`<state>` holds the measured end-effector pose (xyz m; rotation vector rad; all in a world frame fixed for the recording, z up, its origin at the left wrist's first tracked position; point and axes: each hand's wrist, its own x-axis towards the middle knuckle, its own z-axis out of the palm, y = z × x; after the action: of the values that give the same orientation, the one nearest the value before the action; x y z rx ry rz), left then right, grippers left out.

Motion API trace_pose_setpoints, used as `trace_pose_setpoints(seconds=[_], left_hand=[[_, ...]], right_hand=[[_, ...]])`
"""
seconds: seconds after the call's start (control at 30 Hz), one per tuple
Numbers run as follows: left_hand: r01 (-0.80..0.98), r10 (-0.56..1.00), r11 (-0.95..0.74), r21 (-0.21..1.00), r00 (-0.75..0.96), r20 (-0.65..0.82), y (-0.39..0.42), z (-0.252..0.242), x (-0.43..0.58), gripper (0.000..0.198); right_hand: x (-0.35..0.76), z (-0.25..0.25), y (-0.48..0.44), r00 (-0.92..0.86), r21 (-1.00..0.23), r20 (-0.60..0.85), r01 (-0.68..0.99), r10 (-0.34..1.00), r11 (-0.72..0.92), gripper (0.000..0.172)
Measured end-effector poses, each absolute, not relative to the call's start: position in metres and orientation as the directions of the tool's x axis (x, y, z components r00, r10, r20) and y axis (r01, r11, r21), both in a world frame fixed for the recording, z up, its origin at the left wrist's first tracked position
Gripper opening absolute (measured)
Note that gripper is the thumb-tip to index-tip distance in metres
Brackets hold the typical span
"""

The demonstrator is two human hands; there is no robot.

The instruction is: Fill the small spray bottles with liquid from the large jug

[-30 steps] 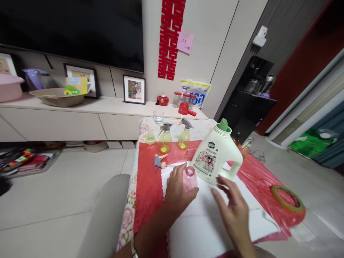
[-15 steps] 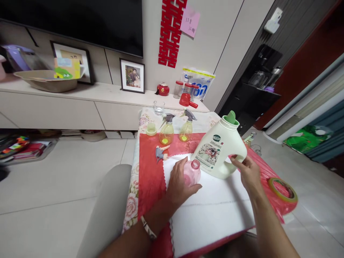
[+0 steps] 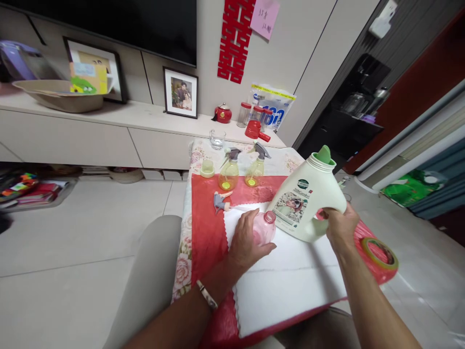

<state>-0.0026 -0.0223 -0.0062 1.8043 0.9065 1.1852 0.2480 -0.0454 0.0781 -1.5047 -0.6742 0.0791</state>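
My left hand (image 3: pixel 246 241) is wrapped around a small pink spray bottle (image 3: pixel 266 228) with its neck bare and open at the top. In my right hand (image 3: pixel 343 228) is the handle of a large cream detergent jug (image 3: pixel 308 198), uncapped, with a green spout in its mouth. The jug leans slightly, apart from the pink bottle's mouth. A grey and pink spray head (image 3: pixel 221 202) lies on the red cloth near the white mat (image 3: pixel 283 291). Behind it stand two yellow spray bottles (image 3: pixel 228 175) and a pale green cap (image 3: pixel 207 168).
A glass cup (image 3: pixel 217 139) stands at the table's far edge. To the right, a roll of tape (image 3: pixel 379 253) lies on red plastic. The cabinet (image 3: pixel 160 118) behind bears a framed photo (image 3: pixel 180 93), a red pot (image 3: pixel 223 114), red-lidded jars (image 3: pixel 243 115) and a red scoop (image 3: pixel 253 129).
My right hand has closed more fully round the jug's handle, and the jug has shifted a little to the right. My left hand still holds the pink bottle. The view has moved slightly.
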Motion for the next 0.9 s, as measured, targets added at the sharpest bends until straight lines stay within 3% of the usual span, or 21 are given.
trace_pose_setpoints(seconds=[0.27, 0.43, 0.63, 0.9], left_hand=[[0.137, 0.867, -0.447, 0.884, 0.308, 0.391, -0.024, -0.005, -0.005, 0.091], [0.155, 0.865, -0.479, 0.864, 0.251, 0.435, -0.026, -0.002, -0.009, 0.087], [0.225, 0.871, -0.486, 0.844, 0.204, 0.447, -0.023, 0.000, -0.011, 0.087], [0.273, 0.869, -0.494, 0.826, 0.183, 0.460, -0.023, -0.002, -0.011, 0.088]], right_hand=[[0.263, 0.133, -0.081, 0.800, -0.881, 0.423, 0.473, 0.426, -0.014, 0.025], [0.274, 0.160, -0.104, 0.765, -0.788, 0.504, 0.598, 0.401, -0.149, 0.029], [0.280, 0.180, -0.124, 0.686, -0.605, 0.523, 0.717, 0.506, -0.346, 0.027], [0.271, 0.190, -0.132, 0.614, -0.478, 0.433, 0.777, 0.660, -0.409, 0.039]])
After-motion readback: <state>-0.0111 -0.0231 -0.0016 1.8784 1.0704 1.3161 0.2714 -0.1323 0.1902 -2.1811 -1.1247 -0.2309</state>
